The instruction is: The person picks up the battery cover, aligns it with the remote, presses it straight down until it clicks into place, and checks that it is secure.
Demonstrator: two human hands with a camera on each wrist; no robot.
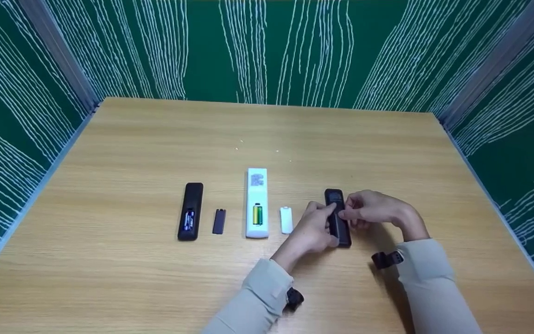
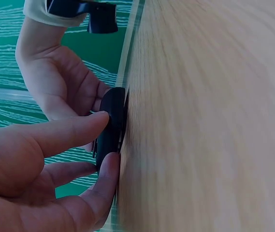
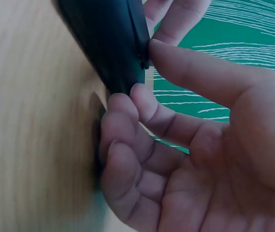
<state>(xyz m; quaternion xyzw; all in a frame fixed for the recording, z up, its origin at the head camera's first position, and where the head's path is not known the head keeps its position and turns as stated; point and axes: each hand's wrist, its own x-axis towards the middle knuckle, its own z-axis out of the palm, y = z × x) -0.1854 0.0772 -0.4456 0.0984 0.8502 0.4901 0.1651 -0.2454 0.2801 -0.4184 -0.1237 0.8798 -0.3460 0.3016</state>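
Note:
A black remote control (image 1: 339,227) lies back up on the table at the right, a label near its far end. My left hand (image 1: 313,227) holds it from the left, thumb low on its side and a finger on its back. At its right side my right hand (image 1: 373,208) grips it with curled fingers, the thumb pressing on the back. In the right wrist view the thumb tip (image 3: 159,50) meets the edge of a thin raised piece (image 3: 145,60), which looks like the battery cover. The left wrist view shows the remote control (image 2: 110,128) close over the wood.
Left of my hands lie a white battery cover (image 1: 286,220), a white remote control (image 1: 257,185) with batteries showing, a dark battery cover (image 1: 219,221) and another black remote control (image 1: 193,199) with its battery bay uncovered. Green walls with white streaks enclose the wooden table (image 1: 155,278).

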